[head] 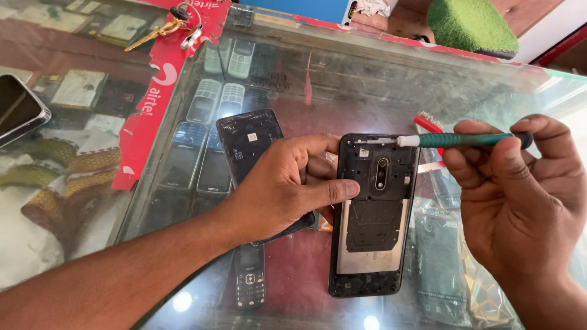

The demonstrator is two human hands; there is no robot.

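The opened smartphone (374, 214) lies on the glass surface (367, 79), its back cover (247, 143) already removed and beside it. Left hand (278, 186) steadies its edge, grip loose. Right hand (520, 183) holds the green screwdriver (455, 140), tip at the top corner, probably on a screw; the inner plates remain mounted.

A phone repair shop is shown. A glass counter (367, 67) is seen with old handsets (211, 122) displayed beneath it at 10 o'clock. An opened phone (374, 214) is laid on the glass at the centre, a screwdriver (458, 140) is held at 2 o'clock, and keys (174, 24) are left at 11 o'clock.
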